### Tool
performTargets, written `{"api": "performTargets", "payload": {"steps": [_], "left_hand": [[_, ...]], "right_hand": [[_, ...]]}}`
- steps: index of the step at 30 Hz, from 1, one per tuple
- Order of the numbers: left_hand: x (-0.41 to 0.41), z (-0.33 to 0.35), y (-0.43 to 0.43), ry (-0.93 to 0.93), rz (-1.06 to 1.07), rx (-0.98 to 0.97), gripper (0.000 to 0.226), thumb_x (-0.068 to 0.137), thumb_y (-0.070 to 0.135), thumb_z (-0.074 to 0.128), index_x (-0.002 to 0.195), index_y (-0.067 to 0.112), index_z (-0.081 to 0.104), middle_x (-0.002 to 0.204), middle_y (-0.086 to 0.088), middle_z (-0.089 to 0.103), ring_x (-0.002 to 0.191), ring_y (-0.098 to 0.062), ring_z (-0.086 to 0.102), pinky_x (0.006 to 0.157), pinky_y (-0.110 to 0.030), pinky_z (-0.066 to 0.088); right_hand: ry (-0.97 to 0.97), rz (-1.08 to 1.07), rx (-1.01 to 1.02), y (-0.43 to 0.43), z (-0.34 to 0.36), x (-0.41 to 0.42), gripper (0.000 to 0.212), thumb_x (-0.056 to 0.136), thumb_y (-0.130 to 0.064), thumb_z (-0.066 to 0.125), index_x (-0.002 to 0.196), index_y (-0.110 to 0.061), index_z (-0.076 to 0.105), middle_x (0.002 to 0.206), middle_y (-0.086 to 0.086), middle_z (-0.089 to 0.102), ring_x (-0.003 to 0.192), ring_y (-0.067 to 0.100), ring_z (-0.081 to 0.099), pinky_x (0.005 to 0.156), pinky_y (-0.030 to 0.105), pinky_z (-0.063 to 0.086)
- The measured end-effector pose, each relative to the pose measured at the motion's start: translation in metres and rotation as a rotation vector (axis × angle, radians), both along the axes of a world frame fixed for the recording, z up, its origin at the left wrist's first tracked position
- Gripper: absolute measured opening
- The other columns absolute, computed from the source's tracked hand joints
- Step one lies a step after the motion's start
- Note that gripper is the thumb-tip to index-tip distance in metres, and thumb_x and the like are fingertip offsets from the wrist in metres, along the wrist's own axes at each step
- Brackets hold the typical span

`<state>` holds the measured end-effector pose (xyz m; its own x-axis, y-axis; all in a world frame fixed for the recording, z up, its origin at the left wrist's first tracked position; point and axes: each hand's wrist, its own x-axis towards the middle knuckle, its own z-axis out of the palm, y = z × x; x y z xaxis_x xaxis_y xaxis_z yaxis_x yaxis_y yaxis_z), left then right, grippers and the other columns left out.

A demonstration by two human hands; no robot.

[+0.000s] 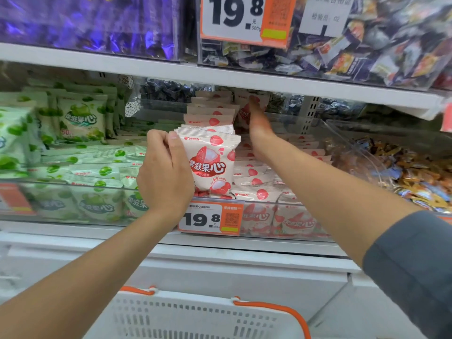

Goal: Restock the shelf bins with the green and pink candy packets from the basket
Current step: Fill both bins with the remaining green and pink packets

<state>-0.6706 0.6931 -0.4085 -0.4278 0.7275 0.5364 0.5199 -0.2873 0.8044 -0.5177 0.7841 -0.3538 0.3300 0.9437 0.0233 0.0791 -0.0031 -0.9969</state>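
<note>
The person's left grip (166, 172) is holding a small stack of pink candy packets (212, 165). The stack is standing up at the front edge of the pink bin (269, 204). The fingers and thumb are pinching the left side of the stack.

The right grip (259, 121) is reaching deeper into the same bin. It is flat, with straight fingers, and it is holding nothing. It is touching a row of standing pink packets (210, 111) toward the back of the shelf. More pink packets are lying flat in the bin beside the right arm.

A small price tag (210, 218) is hanging on the bin's front edge, just below the left grip. Green candy packets (83, 118) are filling the green bin (61, 206) next door on the left. Some are standing and some are lying flat. On the right, a bin of mixed wrapped candy (403, 172) is sitting near the shelf's right end.

On the upper shelf (146, 69), purple candy (85, 20) and a big price tag (242, 18) are showing. The white basket (195, 314) with an orange handle (281, 309) is sitting below the shelf. A gray sleeve (415, 265) is covering the right upper arm.
</note>
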Motion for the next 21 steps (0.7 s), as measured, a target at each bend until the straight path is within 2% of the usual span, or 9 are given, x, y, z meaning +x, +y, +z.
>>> {"api": "performTargets", "payload": {"steps": [2, 4, 6, 9, 11, 13, 16, 19, 21], "left_hand": [[0.000, 0.001, -0.001, -0.009, -0.005, -0.008, 0.026, 0.104, 0.038, 0.027, 0.093, 0.019, 0.041, 0.070, 0.010, 0.047, 0.062, -0.012, 0.045, 0.059, -0.034, 0.024], [0.001, 0.002, -0.002, -0.006, -0.010, -0.021, 0.025, 0.104, 0.038, 0.028, 0.093, 0.020, 0.041, 0.070, 0.011, 0.046, 0.061, -0.004, 0.043, 0.058, -0.034, 0.021], [0.000, 0.003, -0.003, -0.002, -0.014, -0.033, 0.025, 0.104, 0.038, 0.028, 0.092, 0.020, 0.040, 0.070, 0.010, 0.046, 0.061, -0.003, 0.042, 0.058, -0.035, 0.021], [0.001, 0.004, -0.003, -0.008, -0.022, -0.052, 0.025, 0.104, 0.039, 0.028, 0.092, 0.020, 0.041, 0.070, 0.010, 0.046, 0.061, -0.003, 0.042, 0.056, -0.035, 0.020], [0.001, 0.004, -0.003, -0.008, -0.029, -0.058, 0.026, 0.104, 0.039, 0.028, 0.093, 0.019, 0.041, 0.070, 0.010, 0.046, 0.061, -0.003, 0.042, 0.054, -0.035, 0.020], [0.000, 0.004, -0.003, -0.004, -0.032, -0.055, 0.027, 0.104, 0.039, 0.028, 0.093, 0.018, 0.042, 0.071, 0.009, 0.047, 0.061, -0.004, 0.043, 0.052, -0.033, 0.023], [-0.003, 0.008, -0.005, -0.024, -0.074, -0.064, 0.028, 0.104, 0.038, 0.028, 0.095, 0.016, 0.042, 0.074, 0.006, 0.048, 0.063, -0.011, 0.045, 0.051, -0.031, 0.026], [-0.009, 0.009, -0.013, -0.024, -0.119, -0.016, 0.027, 0.103, 0.035, 0.028, 0.097, 0.017, 0.045, 0.086, 0.002, 0.051, 0.079, -0.019, 0.048, 0.062, -0.030, 0.029], [-0.010, 0.005, -0.023, 0.070, -0.142, 0.011, 0.041, 0.101, 0.039, 0.019, 0.103, 0.016, 0.052, 0.097, 0.001, 0.054, 0.094, -0.019, 0.047, 0.076, -0.030, 0.032]], "right_hand": [[0.260, 0.125, -0.049, -0.003, 0.003, -0.018, 0.074, 0.087, -0.076, 0.036, 0.126, -0.017, 0.058, 0.120, 0.014, 0.066, 0.110, 0.030, 0.062, 0.103, 0.045, 0.045], [0.312, 0.210, -0.067, -0.006, 0.007, -0.026, 0.057, 0.095, -0.064, 0.036, 0.100, -0.013, 0.061, 0.091, 0.017, 0.068, 0.091, 0.025, 0.065, 0.078, 0.038, 0.054], [0.332, 0.250, -0.067, -0.004, 0.006, -0.029, 0.051, 0.098, -0.057, 0.037, 0.096, -0.011, 0.059, 0.083, 0.013, 0.065, 0.080, 0.024, 0.063, 0.067, 0.034, 0.051], [0.315, 0.269, -0.054, -0.012, 0.010, -0.031, 0.060, 0.092, -0.064, 0.044, 0.111, -0.010, 0.059, 0.099, 0.017, 0.069, 0.093, 0.033, 0.066, 0.086, 0.041, 0.053], [0.322, 0.204, -0.052, -0.017, 0.011, -0.030, 0.065, 0.087, -0.069, 0.046, 0.109, -0.010, 0.062, 0.105, 0.019, 0.071, 0.101, 0.037, 0.066, 0.099, 0.049, 0.049], [0.343, 0.164, -0.014, -0.019, 0.008, -0.023, 0.073, 0.080, -0.076, 0.046, 0.108, -0.012, 0.066, 0.105, 0.018, 0.072, 0.102, 0.037, 0.066, 0.102, 0.054, 0.044], [0.297, 0.095, 0.017, -0.042, 0.004, -0.013, 0.092, 0.062, -0.085, 0.045, 0.128, -0.023, 0.060, 0.126, 0.009, 0.065, 0.118, 0.031, 0.058, 0.108, 0.054, 0.036], [0.125, -0.002, 0.048, -0.098, 0.014, -0.020, 0.067, 0.091, -0.067, 0.034, 0.144, -0.026, 0.044, 0.150, 0.000, 0.042, 0.135, 0.020, 0.038, 0.111, 0.040, 0.026], [0.054, 0.007, -0.004, -0.121, 0.004, -0.023, 0.056, 0.098, -0.056, 0.030, 0.145, -0.026, 0.040, 0.149, 0.000, 0.042, 0.133, 0.019, 0.041, 0.107, 0.037, 0.030]]}}
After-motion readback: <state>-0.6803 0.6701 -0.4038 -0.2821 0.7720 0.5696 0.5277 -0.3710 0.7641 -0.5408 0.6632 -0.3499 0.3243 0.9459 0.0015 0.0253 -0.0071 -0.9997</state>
